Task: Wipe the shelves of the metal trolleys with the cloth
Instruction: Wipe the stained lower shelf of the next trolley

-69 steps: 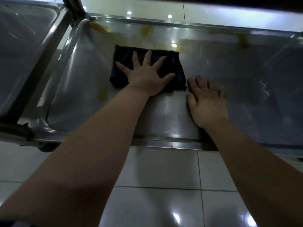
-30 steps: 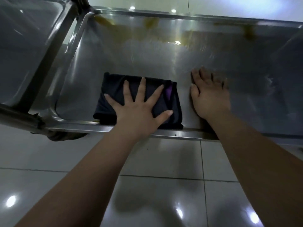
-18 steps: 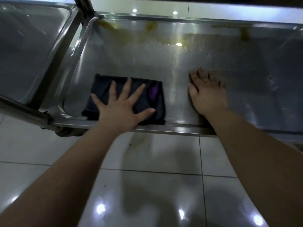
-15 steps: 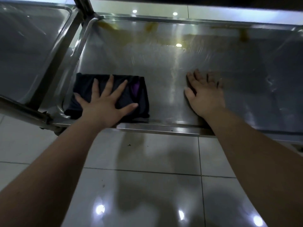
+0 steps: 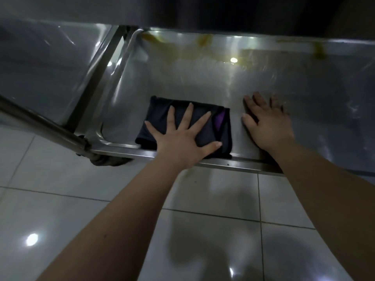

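One cloth [image 5: 215, 126], dark, folded to a rough rectangle with a purple patch showing near its right edge, lies flat on the lower shelf [image 5: 182, 82] of a metal trolley, close to the shelf's near rim and left of its middle. Left hand [image 5: 180, 138] lies palm down on the cloth, all five fingers spread wide; its grip is flat and unclosed, pressing rather than clasping, thumb reaching to the cloth's near right corner. Right hand [image 5: 265, 122] rests palm down on bare steel just beside the cloth's right edge, fingers extended and slightly blurred, holding nothing. Two forearms enter from the bottom of the frame, both bare. Yellow-brown stains [image 5: 203, 40], at least four patches, sit along the far edge of the shelf, well apart from the cloth. One second trolley shelf [image 5: 44, 63] stands to the left, separated from the first by an upright post [image 5: 97, 78] and a narrow gap. One tubular handle bar [image 5: 40, 126] runs diagonally across the lower left, ending near a caster [image 5: 107, 160] under the shelf's near left corner. An upper shelf edge darkens the top of the frame. Glossy white floor tiles [image 5: 60, 199] below carry several light reflections and the shadows of the arms.
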A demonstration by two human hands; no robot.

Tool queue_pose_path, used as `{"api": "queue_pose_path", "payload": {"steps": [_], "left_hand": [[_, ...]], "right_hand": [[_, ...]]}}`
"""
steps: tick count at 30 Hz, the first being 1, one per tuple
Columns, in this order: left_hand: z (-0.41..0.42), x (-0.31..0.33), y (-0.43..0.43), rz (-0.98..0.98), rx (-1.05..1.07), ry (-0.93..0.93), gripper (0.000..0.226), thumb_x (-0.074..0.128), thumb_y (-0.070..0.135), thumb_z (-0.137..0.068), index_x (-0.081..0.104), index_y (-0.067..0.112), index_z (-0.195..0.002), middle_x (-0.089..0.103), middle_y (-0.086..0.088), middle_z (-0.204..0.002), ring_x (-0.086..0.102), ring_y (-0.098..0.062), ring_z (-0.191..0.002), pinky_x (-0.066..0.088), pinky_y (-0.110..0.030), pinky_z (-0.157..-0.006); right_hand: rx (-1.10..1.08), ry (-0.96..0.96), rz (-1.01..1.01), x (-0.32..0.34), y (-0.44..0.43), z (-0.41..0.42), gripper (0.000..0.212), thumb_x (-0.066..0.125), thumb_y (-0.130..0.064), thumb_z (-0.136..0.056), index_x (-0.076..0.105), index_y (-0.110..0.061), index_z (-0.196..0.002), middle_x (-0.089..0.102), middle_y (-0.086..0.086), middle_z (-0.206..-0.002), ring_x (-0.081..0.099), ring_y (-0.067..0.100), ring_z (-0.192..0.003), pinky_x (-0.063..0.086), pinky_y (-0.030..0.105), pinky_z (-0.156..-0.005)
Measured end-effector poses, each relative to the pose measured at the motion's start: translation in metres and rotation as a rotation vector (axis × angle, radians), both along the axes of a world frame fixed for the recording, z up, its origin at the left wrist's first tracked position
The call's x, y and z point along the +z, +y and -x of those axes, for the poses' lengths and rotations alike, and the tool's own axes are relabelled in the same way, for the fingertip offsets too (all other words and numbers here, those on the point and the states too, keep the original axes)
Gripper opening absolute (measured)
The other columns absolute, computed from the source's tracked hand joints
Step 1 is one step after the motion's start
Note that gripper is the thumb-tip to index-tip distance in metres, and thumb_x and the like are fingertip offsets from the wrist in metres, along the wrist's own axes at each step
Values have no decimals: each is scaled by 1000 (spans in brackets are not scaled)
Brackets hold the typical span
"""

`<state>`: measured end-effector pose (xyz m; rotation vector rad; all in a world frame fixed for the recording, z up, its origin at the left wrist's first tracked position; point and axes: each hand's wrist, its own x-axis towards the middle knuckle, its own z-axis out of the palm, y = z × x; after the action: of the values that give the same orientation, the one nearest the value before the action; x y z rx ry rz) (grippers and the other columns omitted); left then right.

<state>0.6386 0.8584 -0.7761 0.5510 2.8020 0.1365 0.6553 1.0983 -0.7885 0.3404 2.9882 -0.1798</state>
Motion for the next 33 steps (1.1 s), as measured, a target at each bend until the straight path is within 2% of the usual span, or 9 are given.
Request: {"api": "queue_pose_path", "payload": {"steps": [4,7,10,13,18,20,25,29,33], "left_hand": [[14,3,-38,32,113,-39,85,16,95,-72,-14,63,-144,-23,19,-162,-25,-29,-148,-10,-82,-101],[14,3,-39,37,91,-40,85,14,95,-72,-16,62,-145,-24,18,-161,-26,-31,-148,-10,-83,-100],[13,2,-38,22,96,-12,85,16,94,-73,-13,61,-146,-22,17,-162,-24,-31,-148,-9,-83,-100],[13,2,-45,2,94,11,84,19,93,-74,-10,62,-146,-19,18,-163,-22,-29,-149,-9,-82,-101],[24,0,-87,10,116,-3,83,19,95,-72,-13,65,-143,-22,20,-161,-24,-26,-149,-11,-80,-103],[29,0,-99,12,120,-1,84,16,96,-71,-14,65,-143,-22,20,-161,-24,-26,-149,-12,-80,-103],[42,-4,-96,26,76,16,86,13,97,-69,-16,65,-143,-25,17,-161,-25,-29,-148,-13,-80,-102],[74,-5,-86,8,58,61,86,15,97,-69,-10,65,-144,-18,15,-164,-20,-31,-150,-11,-81,-102],[120,-4,-62,-5,104,41,87,23,97,-71,-5,64,-146,-15,15,-164,-19,-29,-150,-13,-81,-101]], "right_hand": [[-34,-38,-37,1,-3,1,56,29,-47,-102,17,-36,-156,11,-5,-166,7,36,-151,5,56,-120],[-60,48,43,10,-23,9,52,40,-39,-100,36,-27,-151,23,-1,-163,15,34,-149,2,61,-119],[84,251,260,15,-77,28,51,42,-32,-96,48,-19,-145,34,4,-158,17,29,-150,0,47,-120],[98,234,271,4,-108,38,50,35,-27,-100,45,-14,-147,37,9,-156,20,36,-148,10,46,-119],[155,175,71,-9,-99,38,63,20,-38,-92,43,-17,-147,39,10,-155,33,39,-140,26,56,-112],[181,113,-5,-10,-101,38,69,15,-46,-91,38,-20,-150,33,9,-158,30,38,-142,24,57,-112],[150,24,-75,-10,-101,37,61,13,-53,-100,14,-32,-157,8,5,-166,9,38,-150,8,55,-118],[149,5,-79,-8,-102,36,75,-2,-59,-87,8,-35,-157,6,5,-166,6,38,-150,7,55,-118],[138,17,-73,-6,-103,34,77,-5,-61,-85,9,-36,-157,7,4,-166,7,36,-150,7,53,-119]]}}
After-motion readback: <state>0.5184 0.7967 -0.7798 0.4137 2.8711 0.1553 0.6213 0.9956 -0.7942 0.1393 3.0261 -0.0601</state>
